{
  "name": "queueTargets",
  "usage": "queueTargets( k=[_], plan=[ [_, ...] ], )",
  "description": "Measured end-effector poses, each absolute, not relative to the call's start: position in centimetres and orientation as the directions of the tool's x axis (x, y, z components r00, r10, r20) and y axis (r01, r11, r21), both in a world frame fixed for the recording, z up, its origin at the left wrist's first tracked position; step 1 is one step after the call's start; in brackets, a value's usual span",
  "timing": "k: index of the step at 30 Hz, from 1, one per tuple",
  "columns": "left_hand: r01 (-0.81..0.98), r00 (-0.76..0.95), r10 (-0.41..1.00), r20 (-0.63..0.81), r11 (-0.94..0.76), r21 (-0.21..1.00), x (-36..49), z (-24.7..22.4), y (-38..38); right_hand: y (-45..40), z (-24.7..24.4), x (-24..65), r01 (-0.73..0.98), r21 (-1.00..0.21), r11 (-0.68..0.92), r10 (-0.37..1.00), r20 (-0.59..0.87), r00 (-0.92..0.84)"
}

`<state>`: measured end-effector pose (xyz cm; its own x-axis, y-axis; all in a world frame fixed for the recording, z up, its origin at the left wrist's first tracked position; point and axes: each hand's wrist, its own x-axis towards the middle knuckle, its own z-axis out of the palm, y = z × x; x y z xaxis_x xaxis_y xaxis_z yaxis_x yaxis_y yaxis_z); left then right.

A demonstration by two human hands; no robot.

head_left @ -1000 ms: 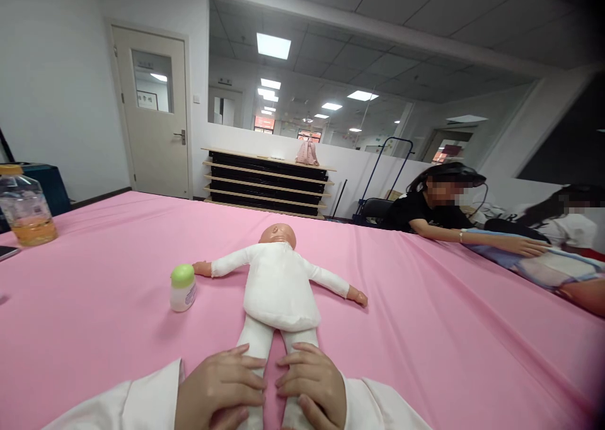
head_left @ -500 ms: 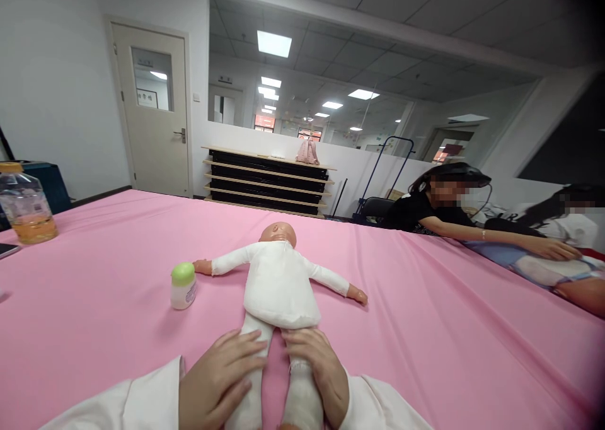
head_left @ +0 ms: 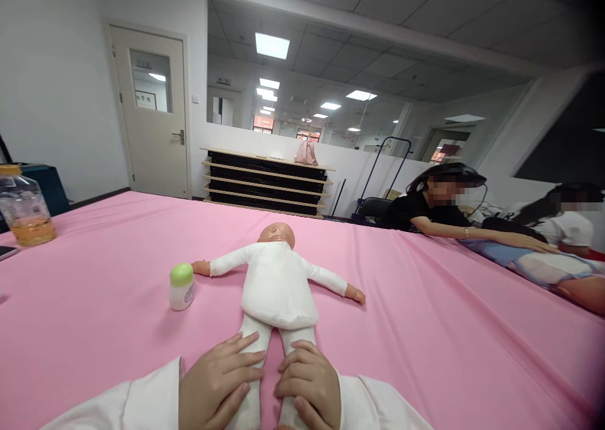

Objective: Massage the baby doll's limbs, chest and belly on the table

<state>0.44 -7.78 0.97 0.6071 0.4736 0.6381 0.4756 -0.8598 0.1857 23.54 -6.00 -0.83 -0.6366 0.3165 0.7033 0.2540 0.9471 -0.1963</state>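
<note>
A baby doll (head_left: 280,285) in white cloth lies on the pink-covered table (head_left: 401,354), arms spread and head at the far end. Its face is turned away from view. My left hand (head_left: 222,379) rests on the doll's left-side leg as I see it, fingers stretched and slightly apart. On the other leg lies my right hand (head_left: 312,383), its fingers extended over the white cloth and holding nothing. The doll's feet are mostly hidden at the bottom edge. Close to the doll's hand on the left stands a small jar (head_left: 182,287) with a green lid.
A plastic bottle (head_left: 28,212) of amber drink stands at the far left beside a dark flat device (head_left: 7,252). On the right, a person in black (head_left: 420,212) reaches over another doll (head_left: 543,266). A low shelf (head_left: 267,181) stands behind the table.
My right hand has shifted a little down and left along the doll's leg, its fingers now reaching toward the gap. My left hand has barely moved.
</note>
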Motion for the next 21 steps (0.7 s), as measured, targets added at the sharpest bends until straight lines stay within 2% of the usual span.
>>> queueTargets(
  k=[3, 6, 9, 13, 16, 18, 21],
  plan=[
    [0.413, 0.653, 0.383, 0.653, -0.903, 0.117, 0.5, 1.4, -7.8, -5.8, -0.8, 23.5, 0.248, -0.183, 0.951, 0.303, 0.709, -0.637],
    [0.29, 0.741, 0.235, 0.629, -0.957, 0.016, 0.6, 2.1, -7.8, -5.8, -0.4, 23.4, 0.213, -0.151, 0.965, 0.254, 0.734, -0.63],
    [0.19, 0.784, 0.144, 0.604, -0.982, -0.012, 0.7, 2.7, -7.7, -6.2, 0.5, 23.4, 0.194, -0.143, 0.97, 0.238, 0.704, -0.669],
    [0.204, 0.829, 0.214, 0.517, -0.976, 0.077, 0.4, 2.7, -7.8, -7.0, 1.8, 23.6, 0.163, -0.147, 0.976, 0.219, 0.601, -0.769],
    [0.256, 0.786, 0.253, 0.564, -0.964, 0.076, 0.1, 2.1, -7.8, -7.1, 2.2, 24.0, 0.145, -0.162, 0.976, 0.213, 0.599, -0.772],
    [0.328, 0.729, 0.317, 0.606, -0.94, 0.096, 0.0, 1.5, -7.7, -6.9, 2.1, 24.3, 0.186, -0.215, 0.959, 0.28, 0.6, -0.75],
    [0.482, 0.621, 0.483, 0.616, -0.856, 0.185, 0.2, 0.8, -7.5, -6.6, 1.8, 24.7, 0.325, -0.366, 0.872, 0.487, 0.582, -0.652]
  ],
)
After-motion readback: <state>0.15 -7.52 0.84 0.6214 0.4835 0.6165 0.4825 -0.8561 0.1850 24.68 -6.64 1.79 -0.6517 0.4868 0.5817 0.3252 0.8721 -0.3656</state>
